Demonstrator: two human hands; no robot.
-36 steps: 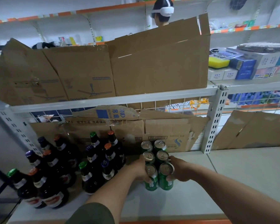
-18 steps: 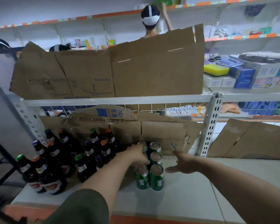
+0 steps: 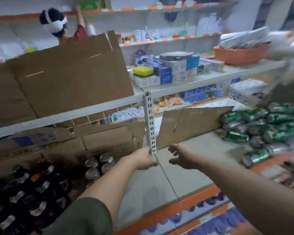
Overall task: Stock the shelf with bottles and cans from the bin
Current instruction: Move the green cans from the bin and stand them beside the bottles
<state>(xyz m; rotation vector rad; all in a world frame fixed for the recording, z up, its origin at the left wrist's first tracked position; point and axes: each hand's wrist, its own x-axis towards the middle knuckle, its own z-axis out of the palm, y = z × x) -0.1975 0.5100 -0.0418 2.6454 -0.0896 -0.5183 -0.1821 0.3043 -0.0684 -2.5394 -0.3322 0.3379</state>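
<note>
Several green cans (image 3: 97,164) stand upright in a tight block on the grey shelf (image 3: 153,185), left of the white upright post (image 3: 150,122). Dark glass bottles (image 3: 31,187) with coloured caps fill the shelf's left end. A heap of green cans (image 3: 260,126) lies on its side at the far right. My left hand (image 3: 143,159) hovers in front of the post's foot, fingers loosely curled, holding nothing. My right hand (image 3: 182,156) is just right of it, fingers spread, empty. Both hands are apart from the standing cans.
Brown cardboard sheets (image 3: 70,77) line the back of both shelf levels. Boxes and a yellow sponge (image 3: 143,71) sit on the upper shelf, an orange basket (image 3: 241,54) further right. Another person (image 3: 58,26) reaches up behind the shelving. The picture is blurred.
Both hands have let go of the standing cans and moved right, past the post. The view has swung to the right, bringing the heap of cans into sight.
</note>
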